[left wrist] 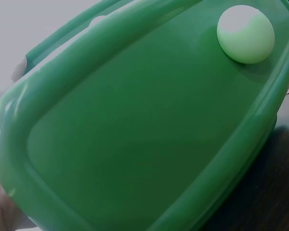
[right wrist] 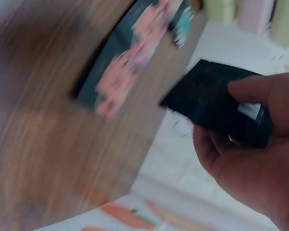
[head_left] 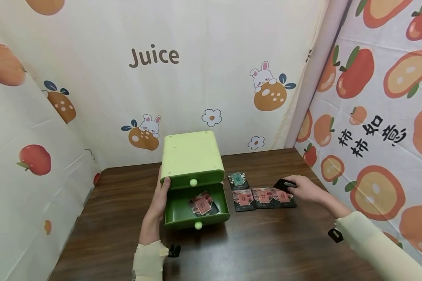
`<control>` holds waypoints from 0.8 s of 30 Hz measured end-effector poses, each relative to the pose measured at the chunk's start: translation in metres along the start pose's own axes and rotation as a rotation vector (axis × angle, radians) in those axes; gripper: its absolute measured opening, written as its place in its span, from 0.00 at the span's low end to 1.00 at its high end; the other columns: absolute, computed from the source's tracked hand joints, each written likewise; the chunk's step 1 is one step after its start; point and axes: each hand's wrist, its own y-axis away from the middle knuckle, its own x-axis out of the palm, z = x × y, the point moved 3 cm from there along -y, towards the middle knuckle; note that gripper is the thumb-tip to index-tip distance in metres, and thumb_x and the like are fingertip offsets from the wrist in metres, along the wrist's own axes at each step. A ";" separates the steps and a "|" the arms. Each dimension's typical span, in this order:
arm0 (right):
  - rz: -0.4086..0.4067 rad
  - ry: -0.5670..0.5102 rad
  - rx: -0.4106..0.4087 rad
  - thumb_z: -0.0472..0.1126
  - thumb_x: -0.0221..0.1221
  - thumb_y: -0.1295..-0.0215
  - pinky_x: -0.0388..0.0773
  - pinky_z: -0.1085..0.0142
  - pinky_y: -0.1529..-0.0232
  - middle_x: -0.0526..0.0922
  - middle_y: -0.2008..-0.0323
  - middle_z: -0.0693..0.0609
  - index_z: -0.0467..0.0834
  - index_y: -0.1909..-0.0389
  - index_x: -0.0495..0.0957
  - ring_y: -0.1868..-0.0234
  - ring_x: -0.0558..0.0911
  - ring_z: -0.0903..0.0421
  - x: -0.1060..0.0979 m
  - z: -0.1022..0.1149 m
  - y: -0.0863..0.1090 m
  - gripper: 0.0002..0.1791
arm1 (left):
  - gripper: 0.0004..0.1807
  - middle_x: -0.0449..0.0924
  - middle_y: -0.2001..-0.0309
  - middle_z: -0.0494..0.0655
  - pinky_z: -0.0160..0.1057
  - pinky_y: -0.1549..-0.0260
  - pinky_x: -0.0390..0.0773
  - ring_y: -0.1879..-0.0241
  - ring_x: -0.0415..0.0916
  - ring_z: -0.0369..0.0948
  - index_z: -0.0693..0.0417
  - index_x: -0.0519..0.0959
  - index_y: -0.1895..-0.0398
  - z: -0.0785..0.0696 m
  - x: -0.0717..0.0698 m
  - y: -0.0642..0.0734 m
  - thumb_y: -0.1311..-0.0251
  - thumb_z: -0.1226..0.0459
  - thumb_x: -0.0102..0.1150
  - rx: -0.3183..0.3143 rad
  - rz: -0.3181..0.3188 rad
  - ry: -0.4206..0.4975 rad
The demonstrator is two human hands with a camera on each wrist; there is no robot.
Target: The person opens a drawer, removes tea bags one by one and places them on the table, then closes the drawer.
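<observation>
My left hand (head_left: pixel 157 205) rests along the left side of a small two-drawer box (head_left: pixel 191 154), its thumb at the front corner. The box has a pale yellow-green top and green drawers. Its lower drawer (head_left: pixel 177 225) is pulled out, with a red-labelled black packet (head_left: pixel 203 203) lying inside. In the left wrist view, the green drawer front (left wrist: pixel 135 125) and its round knob (left wrist: pixel 245 34) fill most of the picture. My right hand (head_left: pixel 304 188) pinches a black packet (right wrist: pixel 216 98) between thumb and fingers, above the right end of a row of red-labelled packets (head_left: pixel 263 197).
Behind that row lies a green-labelled packet (head_left: pixel 238 180), right of the box. The dark wooden table (head_left: pixel 260 249) meets a fruit-printed curtain (head_left: pixel 211 78) at the back and a printed cloth (head_left: pixel 372 156) on the right.
</observation>
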 end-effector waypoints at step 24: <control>-0.081 0.428 -0.049 0.20 0.58 0.54 0.72 0.57 0.74 0.80 0.48 0.35 0.36 0.45 0.80 0.59 0.82 0.39 0.037 -0.124 0.016 0.31 | 0.33 0.30 0.23 0.43 0.61 0.37 0.42 0.28 0.34 0.47 0.37 0.32 0.22 -0.002 0.001 0.001 0.22 0.57 0.32 -0.010 -0.015 -0.002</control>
